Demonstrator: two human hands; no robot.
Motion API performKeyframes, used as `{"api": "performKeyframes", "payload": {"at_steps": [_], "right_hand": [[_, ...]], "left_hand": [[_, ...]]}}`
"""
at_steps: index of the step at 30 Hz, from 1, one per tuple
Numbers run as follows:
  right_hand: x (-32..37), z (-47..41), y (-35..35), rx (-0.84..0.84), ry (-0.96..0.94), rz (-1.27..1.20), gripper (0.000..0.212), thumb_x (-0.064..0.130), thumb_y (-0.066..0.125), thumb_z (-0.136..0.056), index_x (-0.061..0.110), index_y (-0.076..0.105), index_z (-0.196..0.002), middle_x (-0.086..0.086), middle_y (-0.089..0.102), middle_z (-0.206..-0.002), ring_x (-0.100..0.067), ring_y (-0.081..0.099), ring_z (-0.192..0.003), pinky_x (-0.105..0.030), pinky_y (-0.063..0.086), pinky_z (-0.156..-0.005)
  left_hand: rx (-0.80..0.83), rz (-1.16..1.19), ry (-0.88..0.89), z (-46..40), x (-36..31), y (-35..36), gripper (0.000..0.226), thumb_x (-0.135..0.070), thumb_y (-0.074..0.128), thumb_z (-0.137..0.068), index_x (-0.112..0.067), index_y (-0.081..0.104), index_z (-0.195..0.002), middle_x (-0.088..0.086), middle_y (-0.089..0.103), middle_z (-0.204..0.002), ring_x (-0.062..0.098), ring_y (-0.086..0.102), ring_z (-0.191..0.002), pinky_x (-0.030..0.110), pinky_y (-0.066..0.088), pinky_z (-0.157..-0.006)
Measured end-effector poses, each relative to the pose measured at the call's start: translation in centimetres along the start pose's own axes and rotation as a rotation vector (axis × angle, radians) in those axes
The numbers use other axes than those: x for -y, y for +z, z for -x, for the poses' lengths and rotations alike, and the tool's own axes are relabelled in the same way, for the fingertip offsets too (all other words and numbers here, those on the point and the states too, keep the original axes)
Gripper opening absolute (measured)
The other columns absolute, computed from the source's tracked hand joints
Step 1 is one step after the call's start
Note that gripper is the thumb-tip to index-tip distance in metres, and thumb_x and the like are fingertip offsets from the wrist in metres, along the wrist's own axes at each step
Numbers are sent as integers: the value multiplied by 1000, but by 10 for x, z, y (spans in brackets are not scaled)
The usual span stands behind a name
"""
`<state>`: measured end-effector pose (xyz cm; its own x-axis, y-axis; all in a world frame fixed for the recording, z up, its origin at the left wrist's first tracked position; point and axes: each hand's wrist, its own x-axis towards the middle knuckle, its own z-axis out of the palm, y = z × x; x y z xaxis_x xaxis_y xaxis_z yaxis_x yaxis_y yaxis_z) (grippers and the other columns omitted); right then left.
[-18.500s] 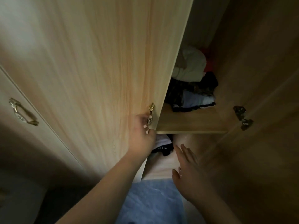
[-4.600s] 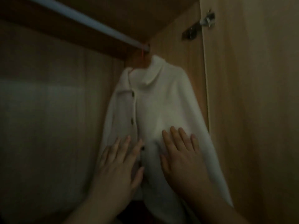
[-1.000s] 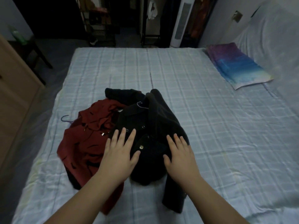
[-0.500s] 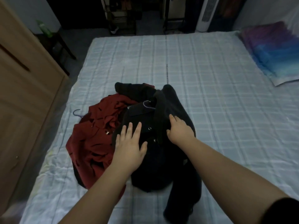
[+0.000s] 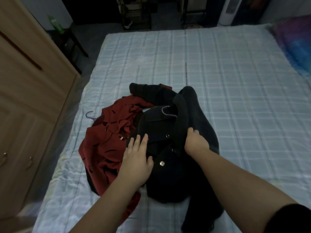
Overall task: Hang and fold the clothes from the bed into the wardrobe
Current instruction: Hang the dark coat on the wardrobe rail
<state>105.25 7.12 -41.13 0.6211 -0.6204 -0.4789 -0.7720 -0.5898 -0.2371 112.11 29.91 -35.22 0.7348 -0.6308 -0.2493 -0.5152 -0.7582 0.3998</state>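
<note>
A black coat (image 5: 168,165) lies crumpled on the near left part of the bed (image 5: 235,98), with metal snap buttons showing down its front and one sleeve trailing toward the near edge. A purple hanger hook (image 5: 165,111) pokes out at its collar. The person's right hand (image 5: 195,142) has its fingers curled into a thick fold of the coat's front edge and grips it. The left hand (image 5: 137,158) lies flat on the coat's left side, fingers straight and a little spread, pressing on the cloth.

Touching the coat on its left is a dark red garment (image 5: 109,145), bunched up, partly under the coat's edge, with small metal fittings catching the light. A second purple hanger hook (image 5: 90,114) sticks out from its far left side onto the sheet.

The bed wears a pale blue checked sheet. At the far right lies a pillow (image 5: 296,44) in purple and blue. Along the left stands a light wooden wardrobe (image 5: 30,98), doors closed, with small metal handles low down. Beyond the foot of the bed, a green bottle (image 5: 56,22) stands on a dark small table (image 5: 70,41), and a white tower fan (image 5: 229,10) is at the far right against dark shelving.
</note>
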Motion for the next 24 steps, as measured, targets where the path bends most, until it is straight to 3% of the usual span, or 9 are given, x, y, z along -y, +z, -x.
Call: {"api": "performKeyframes", "payload": {"at_steps": [5,8,12,15,18,22,24], "right_hand": [[-14,6,4,38,63,36,49,18,54,-90,16,35,-135,-13,44,-135,-34,48,-120,-46,45,-89],[-5,10,2,-93,70,31,62,23,56,-86,15,32,-142,-13,39,-141,-34,41,-127,-51,39,-100],[18,4,3,-425,-289,-148,61,12,55,-80,10,44,-140,-14,44,-142,-33,43,-130,-48,39,-108],[44,-9,3,-218,-434,-337,56,9,51,-87,15,44,-142,-4,47,-143,-20,45,-132,-38,39,-112],[52,-34,9,-59,-305,-349,69,14,57,-88,13,30,-151,-7,37,-153,-22,36,-141,-38,31,-118],[33,-59,11,-197,-46,-73,78,23,55,-86,8,20,-154,-16,22,-161,-30,24,-147,-43,25,-120],[21,-63,8,-180,63,27,82,30,52,-88,10,13,-157,-15,12,-164,-30,15,-150,-45,21,-120]], "left_hand": [[-10,51,14,10,4,-1,78,-27,54,-93,-26,9,-158,7,9,-165,26,0,-152,41,12,-123],[-4,73,13,12,8,3,79,-25,55,-92,-26,10,-157,10,10,-165,27,2,-152,40,11,-124],[17,81,18,8,9,7,79,-25,54,-93,-28,8,-157,10,7,-165,27,0,-152,39,11,-124],[3,79,43,-4,8,9,79,-24,54,-92,-27,9,-157,10,8,-165,28,1,-152,39,12,-123],[16,72,52,-16,4,12,79,-25,53,-93,-28,8,-158,8,5,-165,26,-1,-152,38,12,-123],[35,84,46,-28,5,16,78,-26,52,-95,-29,5,-158,5,1,-166,22,-6,-152,37,10,-123],[41,93,30,-32,8,20,79,-26,52,-95,-30,5,-157,4,0,-166,21,-7,-152,38,11,-122]]}}
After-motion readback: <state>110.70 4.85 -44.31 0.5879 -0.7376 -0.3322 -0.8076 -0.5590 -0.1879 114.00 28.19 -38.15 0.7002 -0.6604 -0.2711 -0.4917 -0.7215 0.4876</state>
